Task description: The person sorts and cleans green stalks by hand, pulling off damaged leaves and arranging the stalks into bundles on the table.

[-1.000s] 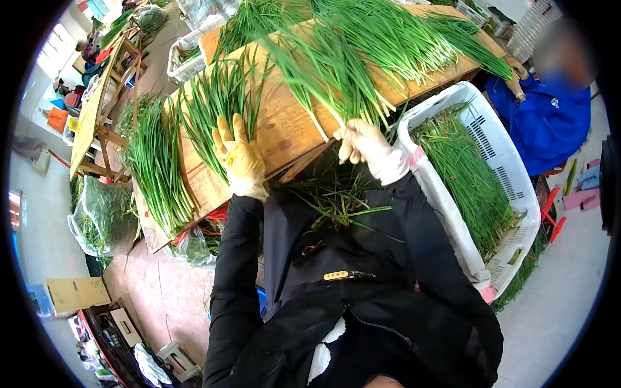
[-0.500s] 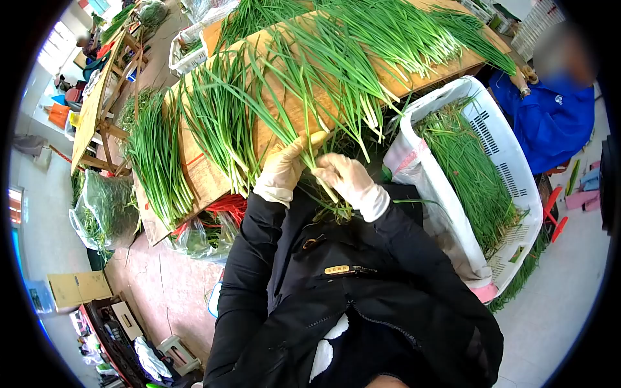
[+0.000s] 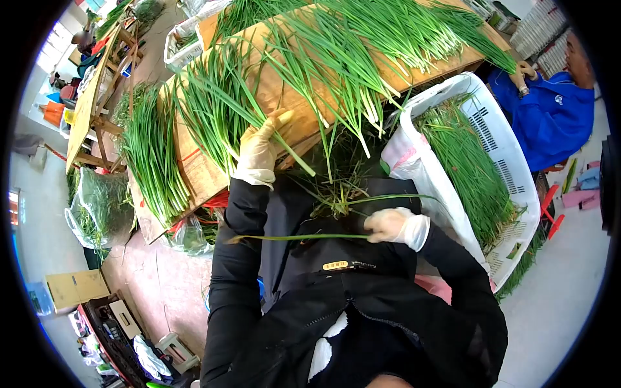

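Observation:
My left hand, in a pale glove, is closed on a green chive stalk at the table's near edge. The stalk's cut end sticks out to the right of the fingers, and its leaves run up over the table. Over my lap, my right hand, also gloved, pinches one end of a long thin yellowish leaf. That leaf stretches leftward toward my left sleeve. Between and beyond my hands lies a tangle of trimmed leaves on my dark apron. A loose chive bunch rests left of my left hand.
The wooden table carries several chive bunches, some overhanging its edge. At my right stands a white plastic crate full of greens. Beyond it sits a person in blue, hands on chives. A plastic bag of greens stands left.
My right hand has moved away from my left, down and right, drawing the thin leaf across my lap. My left hand has shifted slightly left and up with the stalk.

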### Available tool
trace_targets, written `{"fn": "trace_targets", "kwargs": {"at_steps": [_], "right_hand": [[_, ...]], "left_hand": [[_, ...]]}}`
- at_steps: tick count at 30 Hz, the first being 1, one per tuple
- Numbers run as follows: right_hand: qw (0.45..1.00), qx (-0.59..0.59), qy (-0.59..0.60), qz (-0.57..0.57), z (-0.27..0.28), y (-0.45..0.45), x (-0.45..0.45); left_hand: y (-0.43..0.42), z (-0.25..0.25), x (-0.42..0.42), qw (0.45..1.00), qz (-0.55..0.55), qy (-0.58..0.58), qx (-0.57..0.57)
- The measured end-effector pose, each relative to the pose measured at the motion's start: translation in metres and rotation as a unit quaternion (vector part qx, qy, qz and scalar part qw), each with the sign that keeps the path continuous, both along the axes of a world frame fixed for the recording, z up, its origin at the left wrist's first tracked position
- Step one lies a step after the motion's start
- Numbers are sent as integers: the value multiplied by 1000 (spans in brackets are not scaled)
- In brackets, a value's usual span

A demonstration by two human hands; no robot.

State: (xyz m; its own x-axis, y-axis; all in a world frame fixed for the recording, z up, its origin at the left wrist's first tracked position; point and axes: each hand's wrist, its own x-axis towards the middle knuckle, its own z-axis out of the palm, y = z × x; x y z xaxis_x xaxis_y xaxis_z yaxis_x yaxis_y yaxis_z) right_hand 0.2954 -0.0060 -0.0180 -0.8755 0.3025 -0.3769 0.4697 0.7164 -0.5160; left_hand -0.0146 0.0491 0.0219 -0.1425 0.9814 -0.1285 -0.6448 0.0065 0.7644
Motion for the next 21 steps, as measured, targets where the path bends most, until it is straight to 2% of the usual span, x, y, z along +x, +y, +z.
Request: {"fn": "trace_targets", "kwargs": {"at_steps": [2, 3, 4, 5, 6, 7, 8, 10, 12, 14, 15, 16, 17, 18, 20, 21], "right_hand": [[981, 97, -38, -163, 10, 14, 3], [979, 11, 83, -184, -10, 30, 0], [947, -120, 185, -234, -20, 38, -14], [877, -290, 207, -323, -21, 45, -34], [807, -354, 317, -351, -39, 50, -50], [839, -294, 296, -349, -35, 61, -66], [752, -399, 355, -386, -31, 63, -81], [633, -470, 405, -464, -28, 70, -103], [598, -451, 440, -496, -22, 73, -113], [603, -405, 472, -500, -19, 74, -117], [717, -231, 469, -461, -23, 78, -118], [800, -46, 445, -399, -26, 81, -118], [818, 85, 438, -363, -30, 82, -117], [820, 85, 436, -362, -14, 81, -114], [868, 281, 329, -244, 25, 82, -108], [873, 295, 316, -225, 36, 85, -109]], "left_hand": [[-5, 4, 4, 1000, -16, -25, 1], [-6, 4, 9, 1000, 0, 4, -14], [-6, 4, 15, 999, 16, 34, -28], [-11, 9, 17, 994, -9, 94, -54], [-16, 14, 25, 992, -5, 113, -56], [-20, 13, 27, 986, -25, 148, -72], [-24, 9, 29, 978, -45, 183, -90], [-27, -4, 41, 974, -27, 209, -86], [-40, -11, 50, 971, -14, 220, -93], [-44, -21, 59, 960, -17, 253, -121], [-45, -20, 65, 963, -23, 239, -120], [-44, -19, 73, 967, -28, 225, -118], [-42, -33, 77, 968, -20, 224, -113], [-40, -38, 76, 972, -41, 205, -108], [-39, -31, 70, 975, -112, 175, -81], [-40, -28, 69, 975, -111, 174, -81]]}}
